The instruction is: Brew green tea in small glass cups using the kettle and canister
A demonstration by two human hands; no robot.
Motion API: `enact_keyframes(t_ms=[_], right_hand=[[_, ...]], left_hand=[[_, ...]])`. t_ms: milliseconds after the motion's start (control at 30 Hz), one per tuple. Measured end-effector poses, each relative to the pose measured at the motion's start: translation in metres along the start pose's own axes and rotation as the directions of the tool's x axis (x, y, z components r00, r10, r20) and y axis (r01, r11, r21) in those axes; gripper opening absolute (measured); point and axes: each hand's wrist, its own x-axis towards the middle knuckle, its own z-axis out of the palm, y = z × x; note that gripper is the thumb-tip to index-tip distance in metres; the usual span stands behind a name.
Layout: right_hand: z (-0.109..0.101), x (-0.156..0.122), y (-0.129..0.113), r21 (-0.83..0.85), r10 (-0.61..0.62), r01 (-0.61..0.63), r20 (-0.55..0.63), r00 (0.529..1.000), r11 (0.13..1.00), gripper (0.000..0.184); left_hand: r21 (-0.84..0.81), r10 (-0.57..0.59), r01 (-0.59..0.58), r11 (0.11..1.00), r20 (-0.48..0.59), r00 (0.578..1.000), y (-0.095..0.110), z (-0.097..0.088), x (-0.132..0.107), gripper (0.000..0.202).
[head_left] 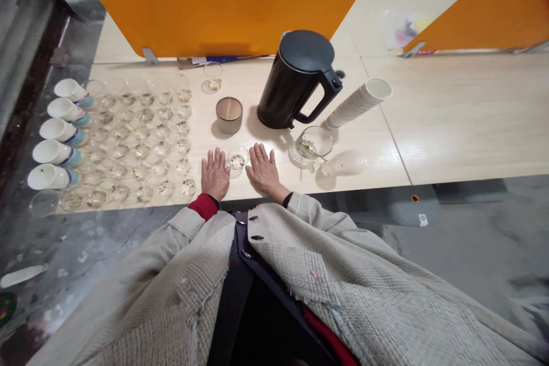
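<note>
My left hand (215, 174) lies flat on the table, palm down, fingers pointing away from me. My right hand (263, 169) rests the same way a little to the right. Between them stands a clear plastic cup (238, 161) with dark bits, like tea leaves, at its bottom; whether the fingers touch it I cannot tell. Neither hand holds anything. Beyond the hands are a round canister (229, 116) with a wooden lid and a black electric kettle (295, 83). Right of my right hand sits a glass pitcher (315, 142) with leaves and liquid inside.
Rows of clear cups (141, 148) with leaves cover the table's left, edged by several white paper cups (51, 151). A paper cup stack (360, 100) and clear cup stack (345, 164) stand right. One cup (213, 75) is at the back, before an orange partition (223, 0).
</note>
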Motion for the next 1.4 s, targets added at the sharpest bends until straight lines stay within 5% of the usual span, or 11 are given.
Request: enact_keyframes(t_ms=[1400], right_hand=[[-0.008,0.0,-0.006,-0.013,0.023,-0.023,0.043,0.999,1.0,0.071]], left_hand=[[0.001,0.002,-0.002,1.0,-0.009,1.0,-0.003,0.005,0.0,0.064]])
